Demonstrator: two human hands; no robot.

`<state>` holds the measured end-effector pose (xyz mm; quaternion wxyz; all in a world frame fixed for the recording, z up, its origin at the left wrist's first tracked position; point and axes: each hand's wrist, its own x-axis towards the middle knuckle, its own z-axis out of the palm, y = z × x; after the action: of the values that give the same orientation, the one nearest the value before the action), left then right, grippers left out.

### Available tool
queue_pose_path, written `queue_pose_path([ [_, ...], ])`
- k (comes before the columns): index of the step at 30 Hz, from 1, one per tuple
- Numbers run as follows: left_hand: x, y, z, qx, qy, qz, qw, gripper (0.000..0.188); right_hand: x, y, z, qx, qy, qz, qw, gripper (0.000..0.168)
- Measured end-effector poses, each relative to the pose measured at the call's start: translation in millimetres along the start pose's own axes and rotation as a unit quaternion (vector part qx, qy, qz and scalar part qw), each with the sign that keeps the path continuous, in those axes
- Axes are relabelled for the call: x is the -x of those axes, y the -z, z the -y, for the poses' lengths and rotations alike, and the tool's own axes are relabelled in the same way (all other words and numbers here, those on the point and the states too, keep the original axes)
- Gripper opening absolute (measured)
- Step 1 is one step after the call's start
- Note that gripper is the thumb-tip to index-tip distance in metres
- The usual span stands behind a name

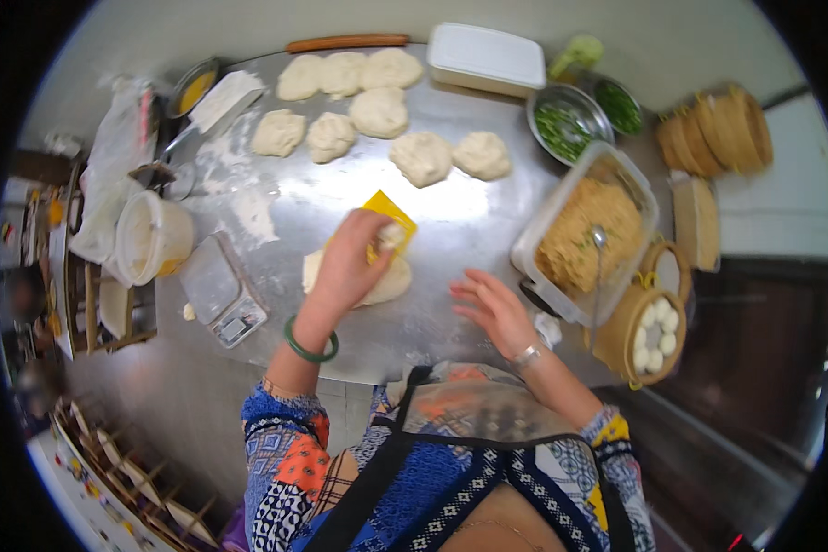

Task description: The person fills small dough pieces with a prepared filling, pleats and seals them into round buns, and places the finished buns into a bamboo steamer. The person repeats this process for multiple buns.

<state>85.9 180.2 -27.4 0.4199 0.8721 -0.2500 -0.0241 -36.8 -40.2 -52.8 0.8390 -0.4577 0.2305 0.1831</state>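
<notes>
My left hand (353, 257), with a green bangle at its wrist, grips a flat yellow piece (379, 200), perhaps a packet or a scraper. A small whitish lump (390, 237), like dough, shows at my fingertips against it. Below lies a flattened slab of dough (391, 284), partly hidden by the hand. To the right, my right hand (491, 309) hovers over the steel table (448, 238) with fingers spread and nothing in them. Farther back rest several dough lumps, among them a round one (421, 159) and another beside it (482, 156).
Left stand a digital scale (224, 286), a plastic tub (153, 238) and scattered flour (254, 207). Right are a container of filling (586, 234) with a spoon (599, 238), a bowl of chopped greens (566, 131) and a bamboo steamer (624, 338) holding small white buns. A rolling pin (348, 43) lies behind.
</notes>
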Motion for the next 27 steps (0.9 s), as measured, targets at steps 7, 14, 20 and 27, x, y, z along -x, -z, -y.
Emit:
queue_pose_path([
  [7, 23.2, -77.7, -87.0, -0.025, -0.094, 0.126, 0.987, 0.044, 7.7, 17.0, -12.9, -0.247, 0.028, 0.051, 0.967, 0.033],
  [14, 18.8, -60.5, -131.6, -0.032, -0.113, 0.136, 0.984, 0.055, 43.7, 27.9, 0.5, -0.243, 0.081, 0.066, 0.964, 0.037],
  [20, 33.9, -53.1, -100.7, 0.014, -0.085, 0.092, 0.992, 0.039, 49.5, 24.2, 10.5, -0.282, 0.085, 0.073, 0.953, 0.037],
  [27, 40.6, -12.4, 75.0, -0.15, 0.09, -0.16, 0.971, 0.03, 44.3, 23.9, -0.4, -0.254, 0.05, 0.081, 0.962, 0.041],
])
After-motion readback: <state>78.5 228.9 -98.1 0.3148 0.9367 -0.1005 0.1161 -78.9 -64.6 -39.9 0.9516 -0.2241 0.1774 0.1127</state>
